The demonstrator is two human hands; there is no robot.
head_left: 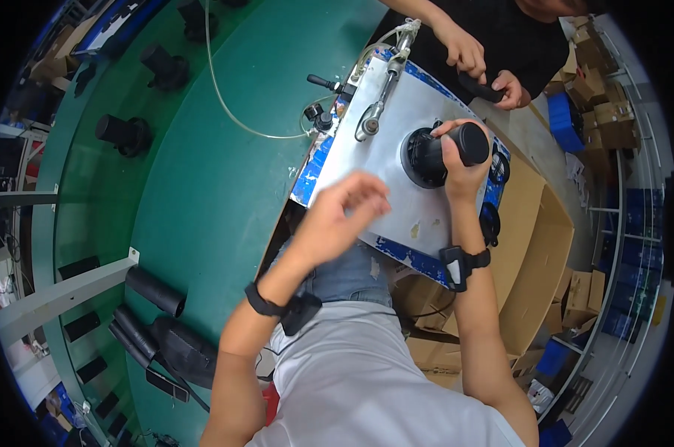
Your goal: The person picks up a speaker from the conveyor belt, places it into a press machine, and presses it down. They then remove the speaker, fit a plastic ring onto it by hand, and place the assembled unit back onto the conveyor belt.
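My right hand (465,165) is wrapped round a black cylinder-shaped part with a wide round flange (425,158), which rests on a silver metal plate (408,216). My left hand (346,212) is raised near the plate's front left edge, fingers loosely curled and thumb apart, with nothing seen in it. Between the hands and the far edge, a metal clamp arm with a ring end (380,97) lies over the plate. Both my wrists wear black straps with small devices. Across the plate, another person's hands (467,56) hold a dark curved piece (480,88).
A black lever (328,82) and a thin clear hose (236,119) sit beside the plate on the green table (203,194). More black flanged parts (125,135) stand at the left. Black rings (490,223) hang by the plate's right side, above an open cardboard box (534,261).
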